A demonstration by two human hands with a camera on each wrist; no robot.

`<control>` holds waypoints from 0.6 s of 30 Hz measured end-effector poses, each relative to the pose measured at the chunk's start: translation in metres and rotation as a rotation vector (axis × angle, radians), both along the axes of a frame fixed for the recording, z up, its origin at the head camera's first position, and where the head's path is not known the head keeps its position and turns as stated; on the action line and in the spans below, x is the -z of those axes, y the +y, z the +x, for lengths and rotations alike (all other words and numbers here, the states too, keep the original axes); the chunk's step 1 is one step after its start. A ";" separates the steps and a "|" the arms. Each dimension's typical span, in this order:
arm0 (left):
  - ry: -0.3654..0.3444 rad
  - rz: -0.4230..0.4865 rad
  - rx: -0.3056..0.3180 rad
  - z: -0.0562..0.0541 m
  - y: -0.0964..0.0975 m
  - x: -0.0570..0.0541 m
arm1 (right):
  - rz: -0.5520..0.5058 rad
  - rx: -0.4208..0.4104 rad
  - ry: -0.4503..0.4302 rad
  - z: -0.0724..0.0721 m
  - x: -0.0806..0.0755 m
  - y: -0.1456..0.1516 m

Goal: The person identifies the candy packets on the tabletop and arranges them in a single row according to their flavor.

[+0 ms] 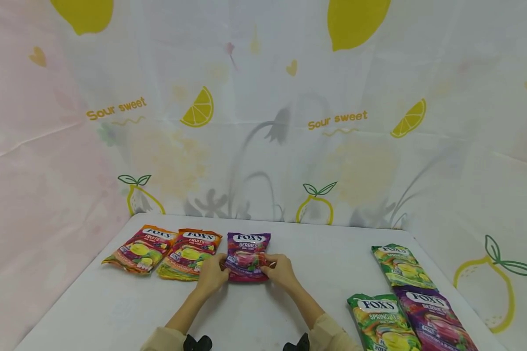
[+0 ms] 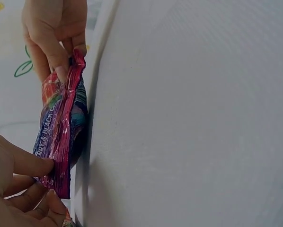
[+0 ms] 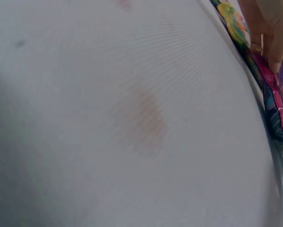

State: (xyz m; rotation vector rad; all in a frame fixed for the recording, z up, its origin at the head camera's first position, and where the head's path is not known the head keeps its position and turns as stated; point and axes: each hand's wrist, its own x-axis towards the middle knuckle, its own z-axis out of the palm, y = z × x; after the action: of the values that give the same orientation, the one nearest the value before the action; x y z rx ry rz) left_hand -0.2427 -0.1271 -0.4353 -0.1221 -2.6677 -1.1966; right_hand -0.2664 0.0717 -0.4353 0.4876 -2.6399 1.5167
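Lemon-printed cloth (image 1: 254, 73) hangs at twelve o'clock behind a white table (image 1: 316, 258), the person facing it from six. Straight ahead of them lies a purple Berries bag (image 1: 247, 257), logo end toward twelve; its long axis seems to run twelve to six, though foreshortening makes that uncertain. I'd say everything turns on how it sits between the hands: at two o'clock from the left hand (image 1: 212, 274), at ten from the right hand (image 1: 282, 269), neither plainly nearer. Each hand is nearly closed, thumb and fingers pinching the bag by its near edge, one toward either end of it. At nine from the bag lie two orange Fruits bags (image 1: 192, 253), the closer one just beside the left hand; at four, well apart, sits a green Springtea bag (image 1: 383, 321).
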 end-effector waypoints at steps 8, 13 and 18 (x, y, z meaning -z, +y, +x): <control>-0.012 -0.014 -0.012 -0.007 -0.004 0.003 | 0.027 0.016 0.006 -0.007 0.003 -0.005; -0.011 -0.013 -0.015 -0.008 -0.005 0.003 | 0.025 0.033 -0.002 -0.011 0.005 -0.009; -0.028 -0.019 -0.023 -0.008 -0.007 0.001 | 0.022 0.036 0.012 -0.013 0.005 -0.011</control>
State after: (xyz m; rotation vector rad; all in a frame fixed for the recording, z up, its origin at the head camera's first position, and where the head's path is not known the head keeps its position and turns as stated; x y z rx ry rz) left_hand -0.2506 -0.1340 -0.4365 -0.0783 -2.6978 -1.1748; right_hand -0.2790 0.0611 -0.4403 0.4460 -2.6444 1.4713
